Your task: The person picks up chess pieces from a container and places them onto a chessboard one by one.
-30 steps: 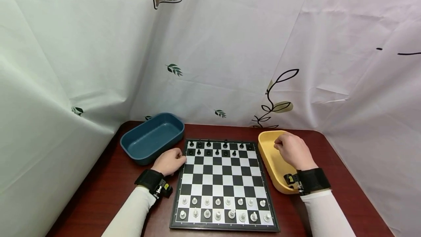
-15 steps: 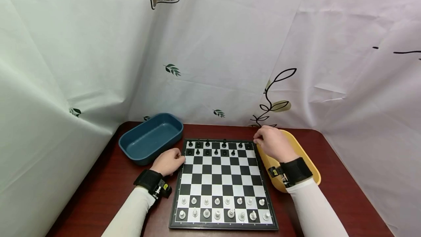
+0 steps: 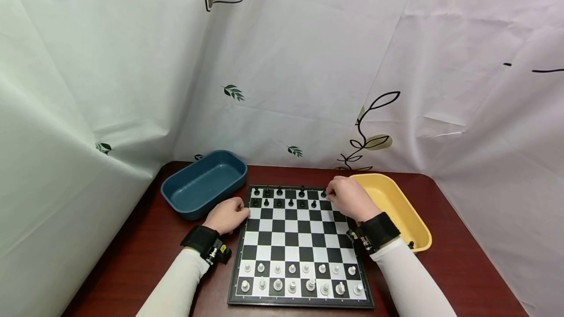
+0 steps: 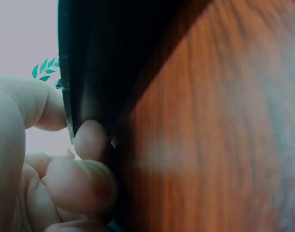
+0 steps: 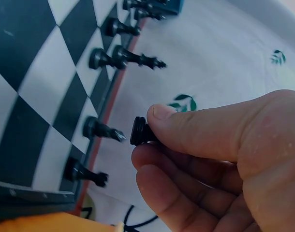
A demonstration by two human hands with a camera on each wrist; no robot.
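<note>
My right hand (image 3: 351,198) is over the far right corner of the chessboard (image 3: 292,229). Between its thumb and fingers it pinches a black chess piece (image 5: 140,131); the base shows, while the fingers cover the top. In the right wrist view a black bishop (image 5: 103,129) and another black piece (image 5: 87,173) stand on the board close to the held piece. At the board's left side my left hand (image 3: 226,215) grips the edge, with fingertips (image 4: 91,140) against the dark side wall in the left wrist view.
White chess pieces (image 3: 292,286) fill two rows at the near side. Several black pieces (image 3: 279,203) stand at the far side. To the right is a yellow tray (image 3: 411,203) with a small black piece (image 3: 411,245); a blue tray (image 3: 203,185) sits at the back left.
My right hand has come left from above the yellow tray to the board's far right corner, uncovering the piece in the tray. The left hand has stayed at the board's edge.
</note>
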